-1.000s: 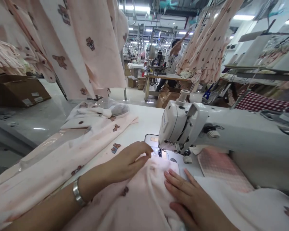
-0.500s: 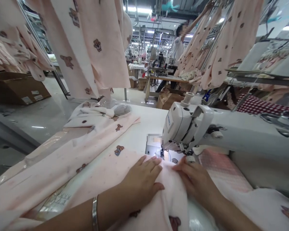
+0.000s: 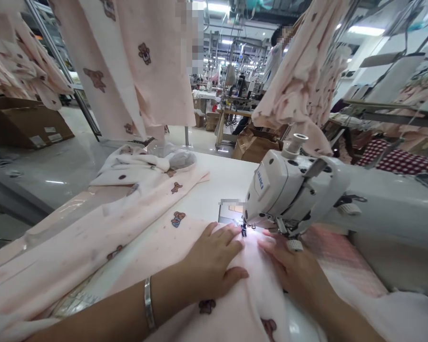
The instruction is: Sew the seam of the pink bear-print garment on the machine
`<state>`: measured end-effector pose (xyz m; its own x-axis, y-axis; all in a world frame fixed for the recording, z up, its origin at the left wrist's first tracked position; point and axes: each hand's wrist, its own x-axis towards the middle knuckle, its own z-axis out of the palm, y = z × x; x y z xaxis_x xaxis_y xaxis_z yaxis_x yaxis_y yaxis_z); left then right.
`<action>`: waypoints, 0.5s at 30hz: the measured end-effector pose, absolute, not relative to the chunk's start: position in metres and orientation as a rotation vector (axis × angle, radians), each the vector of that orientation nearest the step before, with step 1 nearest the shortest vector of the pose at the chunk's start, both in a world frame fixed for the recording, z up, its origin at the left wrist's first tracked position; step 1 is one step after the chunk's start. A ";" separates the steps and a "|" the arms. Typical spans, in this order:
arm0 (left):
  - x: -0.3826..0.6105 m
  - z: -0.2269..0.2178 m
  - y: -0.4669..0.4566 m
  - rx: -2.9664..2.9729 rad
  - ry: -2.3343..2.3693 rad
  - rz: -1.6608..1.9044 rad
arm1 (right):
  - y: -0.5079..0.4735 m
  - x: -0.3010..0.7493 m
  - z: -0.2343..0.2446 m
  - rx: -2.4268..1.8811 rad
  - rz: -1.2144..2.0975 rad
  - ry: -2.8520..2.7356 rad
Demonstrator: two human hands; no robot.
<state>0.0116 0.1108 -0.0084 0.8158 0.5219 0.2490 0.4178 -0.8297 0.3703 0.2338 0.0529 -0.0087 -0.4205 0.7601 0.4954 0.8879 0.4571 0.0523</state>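
My left hand [image 3: 210, 263] lies flat, fingers spread, on pale pink fleece fabric with brown bear prints [image 3: 185, 304], its fingertips just left of the needle [image 3: 243, 231]. My right hand [image 3: 294, 270] presses the same fabric from the right, fingertips under the head of the white sewing machine [image 3: 292, 190]. A silver bangle [image 3: 149, 304] circles my left wrist. The fabric runs under the presser foot between both hands.
More bear-print pieces [image 3: 142, 175] are piled at the far left of the white table [image 3: 221, 183]. Pink garments [image 3: 135, 61] hang overhead. A cardboard box [image 3: 24, 126] sits on the floor at left. A person [image 3: 276, 52] stands at a far workstation.
Both hands slid forward and came together by the needle, the right one moving up from the fabric's near side. The view shifted slightly, and the fabric moved along with the hands.
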 end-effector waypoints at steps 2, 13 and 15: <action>0.013 -0.009 0.110 2.698 0.719 0.497 | 0.047 0.231 -0.008 -1.344 -0.396 -2.370; 0.017 -0.018 0.120 2.683 0.750 0.569 | 0.050 0.227 -0.010 -1.571 -0.353 -2.517; 0.017 -0.018 0.122 2.682 0.761 0.568 | 0.052 0.227 -0.010 -1.585 -0.353 -2.496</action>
